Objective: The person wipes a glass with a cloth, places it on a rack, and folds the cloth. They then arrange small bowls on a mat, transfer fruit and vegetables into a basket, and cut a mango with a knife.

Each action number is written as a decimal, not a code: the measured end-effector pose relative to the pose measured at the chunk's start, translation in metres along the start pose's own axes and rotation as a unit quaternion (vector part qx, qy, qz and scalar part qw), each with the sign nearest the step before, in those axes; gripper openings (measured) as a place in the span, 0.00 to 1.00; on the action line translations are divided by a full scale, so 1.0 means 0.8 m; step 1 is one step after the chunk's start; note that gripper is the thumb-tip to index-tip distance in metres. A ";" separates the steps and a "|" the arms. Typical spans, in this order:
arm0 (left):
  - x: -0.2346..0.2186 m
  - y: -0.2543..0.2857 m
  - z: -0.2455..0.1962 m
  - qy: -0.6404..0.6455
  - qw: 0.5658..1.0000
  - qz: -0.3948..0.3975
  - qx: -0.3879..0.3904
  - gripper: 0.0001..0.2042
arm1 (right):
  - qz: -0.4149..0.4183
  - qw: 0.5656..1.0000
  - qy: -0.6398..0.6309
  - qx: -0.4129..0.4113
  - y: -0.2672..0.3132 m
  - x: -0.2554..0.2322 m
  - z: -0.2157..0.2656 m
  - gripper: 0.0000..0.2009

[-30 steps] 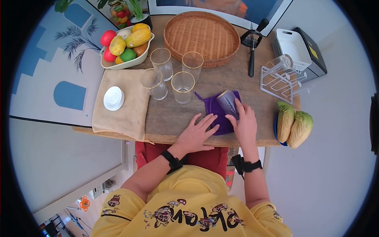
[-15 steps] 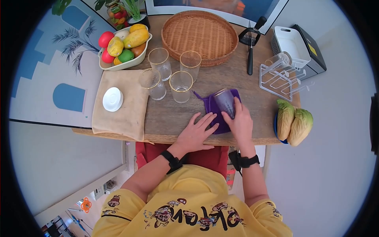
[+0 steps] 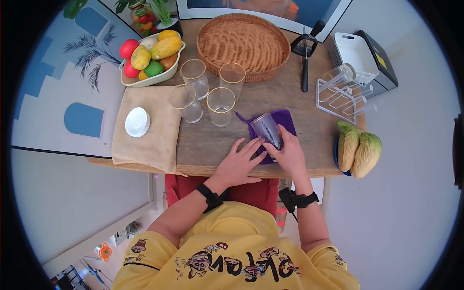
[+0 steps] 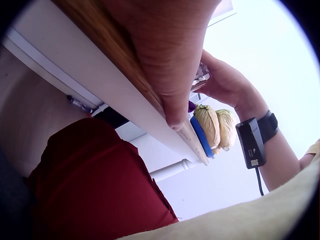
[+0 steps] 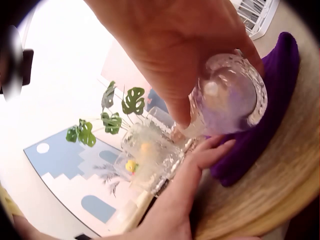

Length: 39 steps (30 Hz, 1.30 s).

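Observation:
In the head view my right hand (image 3: 288, 155) grips a clear drinking glass (image 3: 267, 129) with a gold rim, thumb on one side and fingers on the other. The glass leans over a purple cloth (image 3: 282, 118) with a cord at its far left corner, its rim pointing away from me. Its thick round base (image 5: 235, 92) faces the right wrist camera. My left hand (image 3: 239, 164) rests with fingers spread at the table's front edge, fingertips on the cloth's left border. Four similar gold-rimmed glasses, one of them this glass (image 3: 221, 108), stand upright to the left.
Farther back sit a round wicker tray (image 3: 244, 43) and a fruit basket (image 3: 166, 75). A white dish (image 3: 137, 122) lies on a beige cloth (image 3: 162, 145) at left. To the right are a knife (image 3: 305, 72), a cup rack (image 3: 338, 108) and cabbages (image 3: 365, 154).
My right hand has shifted left and slightly toward me with the glass, whose rim now leans farther left, near the left fingertips. The left hand has stayed in place on the cloth's border.

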<state>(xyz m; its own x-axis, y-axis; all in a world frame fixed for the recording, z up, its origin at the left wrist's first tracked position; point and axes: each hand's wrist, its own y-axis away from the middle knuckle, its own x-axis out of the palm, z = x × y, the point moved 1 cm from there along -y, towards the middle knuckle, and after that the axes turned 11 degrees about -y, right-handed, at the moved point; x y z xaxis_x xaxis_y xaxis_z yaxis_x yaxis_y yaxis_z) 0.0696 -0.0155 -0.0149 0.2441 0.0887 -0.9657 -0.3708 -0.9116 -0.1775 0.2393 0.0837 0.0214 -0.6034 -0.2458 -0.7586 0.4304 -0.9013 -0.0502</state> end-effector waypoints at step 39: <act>-0.001 0.000 -0.001 0.002 1.000 0.008 0.001 0.39 | -0.089 0.989 0.072 -0.090 0.001 -0.022 0.016 0.32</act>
<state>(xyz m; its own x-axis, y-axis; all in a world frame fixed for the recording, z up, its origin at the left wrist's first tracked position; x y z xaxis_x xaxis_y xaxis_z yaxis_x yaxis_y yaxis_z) 0.0702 -0.0157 -0.0135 0.2423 0.0726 -0.9675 -0.3759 -0.9123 -0.1626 0.2415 0.0825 0.0428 -0.5849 -0.0236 -0.8107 0.4453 -0.8448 -0.2967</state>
